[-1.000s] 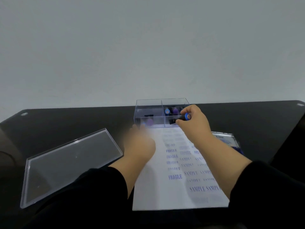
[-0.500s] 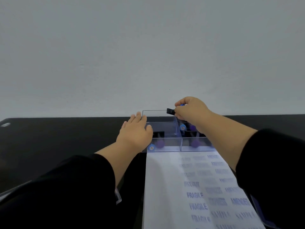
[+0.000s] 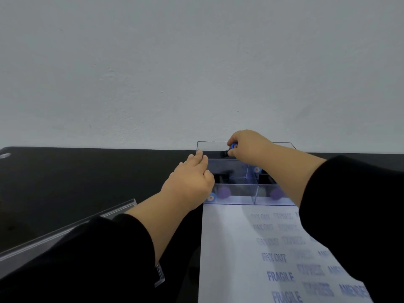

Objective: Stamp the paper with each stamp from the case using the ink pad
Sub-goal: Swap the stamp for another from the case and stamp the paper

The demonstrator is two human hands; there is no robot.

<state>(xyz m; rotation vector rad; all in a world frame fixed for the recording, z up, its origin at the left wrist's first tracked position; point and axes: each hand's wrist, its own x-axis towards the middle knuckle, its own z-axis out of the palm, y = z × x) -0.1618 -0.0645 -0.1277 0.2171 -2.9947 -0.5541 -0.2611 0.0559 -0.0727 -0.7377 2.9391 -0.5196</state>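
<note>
Two bare hands reach forward over a black table (image 3: 87, 182) in the head camera's view, both arms in black sleeves. The right hand (image 3: 249, 147) pinches a small stamp (image 3: 230, 149) with a blue cap and dark body, holding it over the far left part of a clear case (image 3: 251, 193) split into compartments. The left hand (image 3: 190, 182) lies against the case's left wall, fingers fairly straight and gripping nothing. More stamps with blue and purple caps sit in the case's near compartments. A white sheet of paper (image 3: 229, 248) lies just on the near side of the case, touching its front wall, printed with blue words such as FRAGILE and FAX OUT. A clear lid (image 3: 105, 217) rests on the table at near left, partly under the left sleeve. A pale wall (image 3: 196, 62) fills the background.
</note>
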